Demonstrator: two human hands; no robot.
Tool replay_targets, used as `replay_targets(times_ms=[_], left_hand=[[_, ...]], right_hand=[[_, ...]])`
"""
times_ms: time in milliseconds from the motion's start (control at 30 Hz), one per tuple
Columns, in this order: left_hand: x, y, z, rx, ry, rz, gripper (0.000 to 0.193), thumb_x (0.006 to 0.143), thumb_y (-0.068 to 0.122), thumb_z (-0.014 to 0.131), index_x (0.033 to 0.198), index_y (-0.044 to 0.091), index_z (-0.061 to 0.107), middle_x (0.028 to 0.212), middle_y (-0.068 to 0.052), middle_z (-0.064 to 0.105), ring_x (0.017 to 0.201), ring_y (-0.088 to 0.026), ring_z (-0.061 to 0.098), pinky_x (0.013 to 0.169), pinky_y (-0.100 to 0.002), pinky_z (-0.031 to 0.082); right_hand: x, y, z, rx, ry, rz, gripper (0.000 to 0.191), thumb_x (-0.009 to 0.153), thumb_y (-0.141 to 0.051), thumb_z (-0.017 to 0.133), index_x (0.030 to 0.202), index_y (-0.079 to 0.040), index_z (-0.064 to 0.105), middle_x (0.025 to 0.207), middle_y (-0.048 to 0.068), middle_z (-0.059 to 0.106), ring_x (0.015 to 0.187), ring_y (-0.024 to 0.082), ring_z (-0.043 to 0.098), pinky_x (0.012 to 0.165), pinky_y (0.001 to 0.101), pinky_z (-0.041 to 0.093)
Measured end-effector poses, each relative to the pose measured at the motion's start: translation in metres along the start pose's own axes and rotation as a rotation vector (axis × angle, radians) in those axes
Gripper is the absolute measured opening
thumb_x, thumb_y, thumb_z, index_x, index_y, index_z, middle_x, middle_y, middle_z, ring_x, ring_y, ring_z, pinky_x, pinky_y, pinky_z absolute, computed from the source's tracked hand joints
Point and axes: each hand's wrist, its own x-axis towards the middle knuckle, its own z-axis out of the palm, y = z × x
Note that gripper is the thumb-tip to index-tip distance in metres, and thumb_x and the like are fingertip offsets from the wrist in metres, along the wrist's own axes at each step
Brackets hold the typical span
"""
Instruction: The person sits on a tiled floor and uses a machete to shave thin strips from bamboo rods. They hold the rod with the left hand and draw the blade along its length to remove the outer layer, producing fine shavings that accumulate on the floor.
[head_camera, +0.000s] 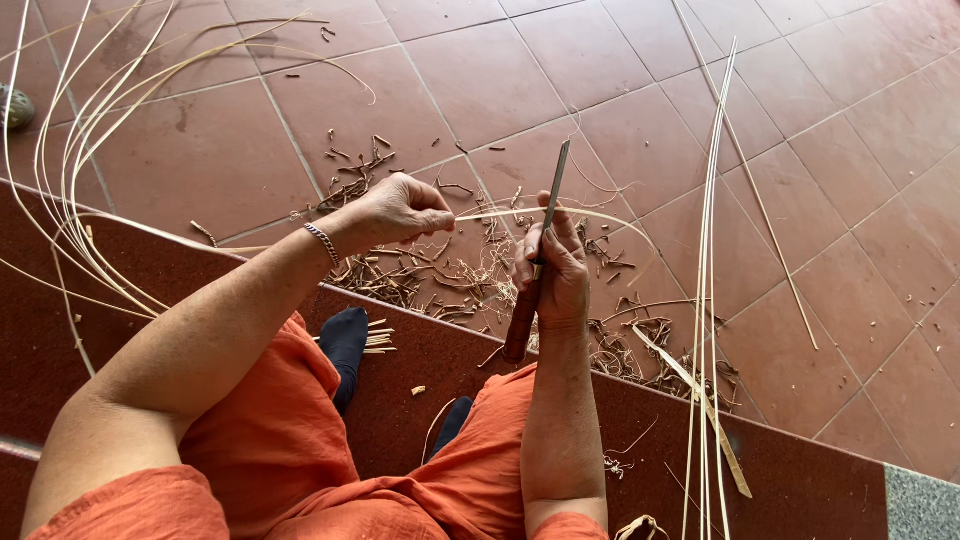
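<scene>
Right hand: the right hand (553, 268) is wrapped tight round a knife (535, 262), wooden handle low in the fist, blade pointing up and away; thumb riding near the steel.
Left hand: the left hand (400, 208) is pinched narrow on a thin cane strip (560, 212), a bracelet (322, 243) at the wrist; the strip runs from those fingertips across the blade and curves off to the right.
Where the strip sits: right at the knife edge, between both hands, above the tiled floor (780, 110).
Risk, blade: the pinching fingers sit near the edge; a sudden give in the cane could, I reckon, send the steel toward them, or toward the thumb.
Risk, strip: uneven pull may split or snap it.
Underfoot: shavings (440, 275) piled by the dark-socked feet (345, 340); slippery, sharp bits.
Nearby: long pale splints (708, 250) lying to the right; more looped cane (70, 180) at left; easy to snag.
</scene>
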Motion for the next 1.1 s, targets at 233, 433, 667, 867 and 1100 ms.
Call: replay_targets(times_ms=[233,433,667,867,1100], left_hand=[[0.003,-0.002,0.008,-0.118,-0.013,0.051,0.023,0.094,0.025,0.075,0.098,0.003,0.08,0.068,-0.001,0.065,0.054,-0.007,0.052,0.047,-0.025,0.043],[0.001,0.002,0.014,0.135,0.168,0.192,0.02,0.092,0.023,0.075,0.103,0.005,0.078,0.09,-0.004,0.077,0.08,-0.008,0.07,0.073,-0.024,0.059],[-0.003,0.003,0.031,0.127,0.155,0.408,0.025,0.09,0.017,0.076,0.114,0.011,0.078,0.103,-0.004,0.078,0.093,-0.01,0.074,0.083,-0.026,0.062],[-0.002,0.003,0.035,0.209,0.191,0.397,0.02,0.088,0.013,0.078,0.107,0.008,0.079,0.099,-0.009,0.078,0.089,-0.014,0.076,0.081,-0.029,0.062],[-0.004,0.008,0.034,0.359,0.222,0.387,0.014,0.087,0.017,0.08,0.095,0.005,0.079,0.087,-0.011,0.077,0.079,-0.018,0.074,0.073,-0.033,0.06]], right_hand=[[0.0,0.013,0.014,-0.146,-0.052,0.189,0.06,0.104,-0.007,0.063,0.156,-0.002,0.033,0.082,0.014,0.065,0.056,0.018,0.06,0.046,0.0289,0.052],[-0.002,0.016,0.029,-0.255,0.039,0.254,0.062,0.099,-0.007,0.063,0.152,-0.007,0.032,0.082,0.013,0.067,0.054,0.017,0.061,0.045,0.0296,0.05],[-0.002,0.03,0.03,-0.42,0.116,0.26,0.052,0.1,-0.007,0.063,0.144,-0.004,0.037,0.081,0.013,0.067,0.055,0.018,0.063,0.045,0.0282,0.051],[-0.002,0.038,0.027,-0.468,0.165,0.218,0.04,0.101,-0.007,0.062,0.135,-0.002,0.042,0.079,0.012,0.067,0.056,0.017,0.063,0.045,0.0274,0.051],[0.0,0.03,0.022,-0.409,0.221,0.211,0.032,0.1,-0.007,0.063,0.127,-0.004,0.045,0.081,0.011,0.068,0.054,0.018,0.063,0.042,0.0293,0.052]])
